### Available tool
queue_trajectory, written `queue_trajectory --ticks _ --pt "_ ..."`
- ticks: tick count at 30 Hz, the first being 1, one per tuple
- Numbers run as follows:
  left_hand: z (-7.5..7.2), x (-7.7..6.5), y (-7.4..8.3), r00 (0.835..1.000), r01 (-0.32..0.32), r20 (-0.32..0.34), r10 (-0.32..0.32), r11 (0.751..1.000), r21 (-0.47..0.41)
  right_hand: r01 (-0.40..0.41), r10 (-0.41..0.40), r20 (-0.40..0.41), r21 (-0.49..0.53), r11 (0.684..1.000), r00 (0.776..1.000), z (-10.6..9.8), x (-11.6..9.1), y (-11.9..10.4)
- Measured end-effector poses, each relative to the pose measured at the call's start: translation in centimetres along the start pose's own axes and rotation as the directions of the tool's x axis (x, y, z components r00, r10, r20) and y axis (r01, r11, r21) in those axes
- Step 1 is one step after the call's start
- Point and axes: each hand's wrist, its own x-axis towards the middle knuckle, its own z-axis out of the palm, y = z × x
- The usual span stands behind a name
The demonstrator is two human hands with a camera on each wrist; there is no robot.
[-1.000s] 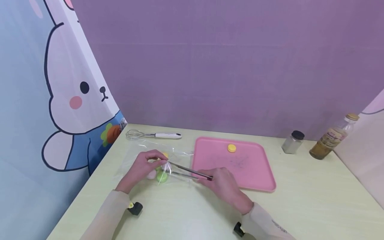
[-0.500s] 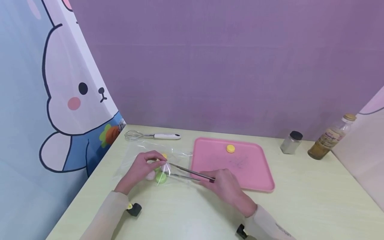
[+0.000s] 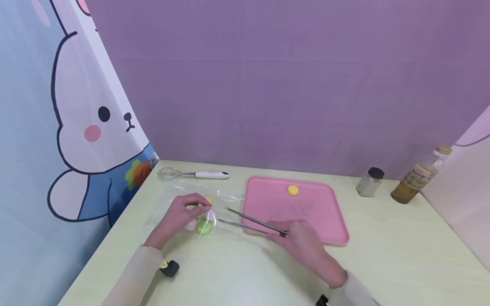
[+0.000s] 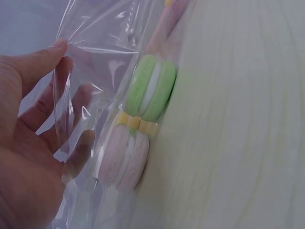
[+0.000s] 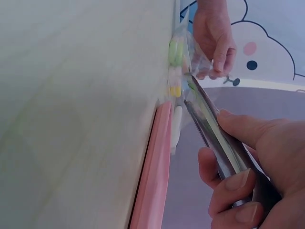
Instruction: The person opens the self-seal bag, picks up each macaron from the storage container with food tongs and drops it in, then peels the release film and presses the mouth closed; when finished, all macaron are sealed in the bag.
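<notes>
My left hand (image 3: 179, 216) pinches the edge of a clear plastic bag (image 4: 102, 67) and lifts it. Inside lie several toy-like macarons: a green macaron (image 4: 150, 88), a pale pink macaron (image 4: 125, 158), and a yellow one (image 3: 208, 199) partly behind the fingers. My right hand (image 3: 304, 244) grips metal tongs (image 3: 257, 220), fingers below and thumb on top. Their tips stand apart with nothing between them, just right of the bag's mouth and pointing at it. Under the tongs is the left edge of a pink tray (image 3: 264, 193), bearing one yellow macaron (image 3: 292, 190).
Behind the bag lies a whisk (image 3: 210, 174) with a white handle. Toward the back right stand a small jar (image 3: 368, 185) with a black lid and a corked glass bottle (image 3: 415, 180) holding brown contents. A purple backdrop (image 3: 268, 106) closes off the table's far edge.
My right hand has drawn back to the right, and the tongs' tips have come away from the macarons in the bag, spreading wider. The left hand keeps its pinch on the bag.
</notes>
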Motion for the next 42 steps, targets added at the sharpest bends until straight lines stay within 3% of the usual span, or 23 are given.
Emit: queue_trajectory --ticks 8,18,26,33,42 --pt "-0.1 0.0 0.0 1.000 0.006 0.000 -0.006 1.000 0.008 -0.065 0.065 -0.098 0.002 0.998 0.993 -1.7 -2.1 1.5" --pt "-0.2 -0.1 0.2 1.000 -0.011 -0.001 0.011 1.000 0.005 -0.214 0.203 -0.188 -0.035 0.976 0.961 -4.2 -4.7 3.9" --pt "-0.2 -0.1 0.0 1.000 -0.005 0.001 0.005 1.000 0.004 -0.365 0.348 -0.181 -0.069 0.928 0.920 -6.0 -5.9 5.9" --pt "-0.3 -0.2 0.7 1.000 -0.019 0.004 0.019 1.000 -0.006 -0.424 0.397 -0.225 -0.087 0.902 0.890 -6.7 -6.6 7.8" --pt "-0.1 -0.1 0.2 1.000 -0.003 0.009 0.003 1.000 -0.017 -0.487 0.470 -0.166 -0.080 0.870 0.867 -7.2 -6.3 9.3"
